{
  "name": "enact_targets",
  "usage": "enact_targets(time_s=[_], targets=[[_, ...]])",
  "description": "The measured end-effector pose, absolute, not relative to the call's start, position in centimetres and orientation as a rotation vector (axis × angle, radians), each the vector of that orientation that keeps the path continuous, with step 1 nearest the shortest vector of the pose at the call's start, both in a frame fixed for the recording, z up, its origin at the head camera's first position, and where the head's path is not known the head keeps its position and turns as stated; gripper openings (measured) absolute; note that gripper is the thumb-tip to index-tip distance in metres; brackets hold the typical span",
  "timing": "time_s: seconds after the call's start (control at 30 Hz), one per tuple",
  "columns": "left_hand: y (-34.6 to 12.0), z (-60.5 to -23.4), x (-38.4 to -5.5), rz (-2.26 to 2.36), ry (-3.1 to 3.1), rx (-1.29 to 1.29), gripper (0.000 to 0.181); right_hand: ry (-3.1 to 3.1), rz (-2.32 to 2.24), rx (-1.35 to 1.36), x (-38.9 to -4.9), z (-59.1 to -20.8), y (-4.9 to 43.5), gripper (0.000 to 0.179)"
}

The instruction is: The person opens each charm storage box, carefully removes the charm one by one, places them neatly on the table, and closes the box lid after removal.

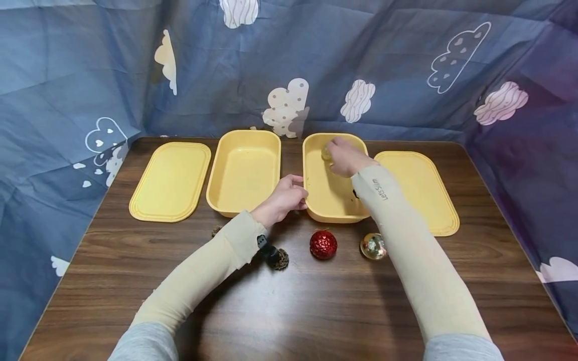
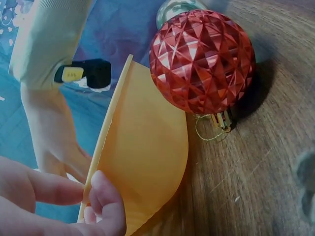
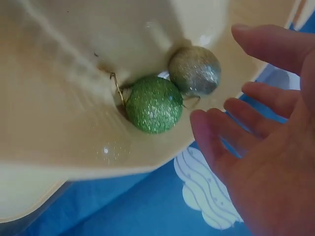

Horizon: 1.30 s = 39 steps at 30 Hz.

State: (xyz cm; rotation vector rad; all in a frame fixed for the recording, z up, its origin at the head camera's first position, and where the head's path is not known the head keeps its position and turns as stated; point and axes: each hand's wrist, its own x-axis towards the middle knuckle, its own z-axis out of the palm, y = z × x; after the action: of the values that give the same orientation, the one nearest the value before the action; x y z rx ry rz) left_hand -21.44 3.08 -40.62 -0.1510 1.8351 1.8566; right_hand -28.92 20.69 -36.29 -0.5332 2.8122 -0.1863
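My left hand [image 1: 286,197] pinches the near left rim of the right-hand yellow plastic box [image 1: 336,219]; in the left wrist view its thumb and fingers sit on either side of the rim. Inside that box is my right hand [image 1: 345,156], near the far end. The right wrist view shows its fingers [image 3: 253,115] spread and loosely bent, apart from two Christmas baubles: a glittery green one [image 3: 154,104] and a silvery-gold one [image 3: 195,71], lying side by side in the box's corner. On the table in front stand a faceted red bauble [image 1: 323,244] and a shiny gold bauble [image 1: 373,246].
A second yellow box [image 1: 244,175] stands to the left. Flat yellow lids lie outside the boxes, one left [image 1: 170,181] and one right [image 1: 424,193]. Pine cones [image 1: 281,259] lie by my left forearm, one partly hidden. A blue cloud-patterned cloth [image 1: 217,75] hangs behind the table.
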Motion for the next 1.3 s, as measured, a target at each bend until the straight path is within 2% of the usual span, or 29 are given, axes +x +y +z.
enact_targets(time_s=[0.2, 0.47, 1.07, 1.17, 1.3], targets=[[3.1, -40.7, -21.4, 1.853, 1.846, -0.152, 0.052, 2.799, -0.144, -0.437, -29.3, -36.9, 19.8, 0.052], [3.3, -40.7, -21.4, 1.842, 1.873, -0.154, 0.050, 2.795, -0.219, -0.301, -29.5, -37.6, 19.7, 0.061], [3.3, -40.9, -21.5, 1.836, 1.895, -0.145, 0.051, 2.860, -0.270, -0.394, -29.7, -38.5, 19.4, 0.017], [3.3, -40.8, -21.5, 1.840, 1.898, -0.144, 0.052, 2.858, -0.331, -0.392, -29.8, -38.7, 19.5, 0.024], [3.2, -40.7, -21.5, 1.839, 1.905, -0.144, 0.052, 2.842, -0.419, -0.362, -29.9, -38.8, 19.8, 0.044]])
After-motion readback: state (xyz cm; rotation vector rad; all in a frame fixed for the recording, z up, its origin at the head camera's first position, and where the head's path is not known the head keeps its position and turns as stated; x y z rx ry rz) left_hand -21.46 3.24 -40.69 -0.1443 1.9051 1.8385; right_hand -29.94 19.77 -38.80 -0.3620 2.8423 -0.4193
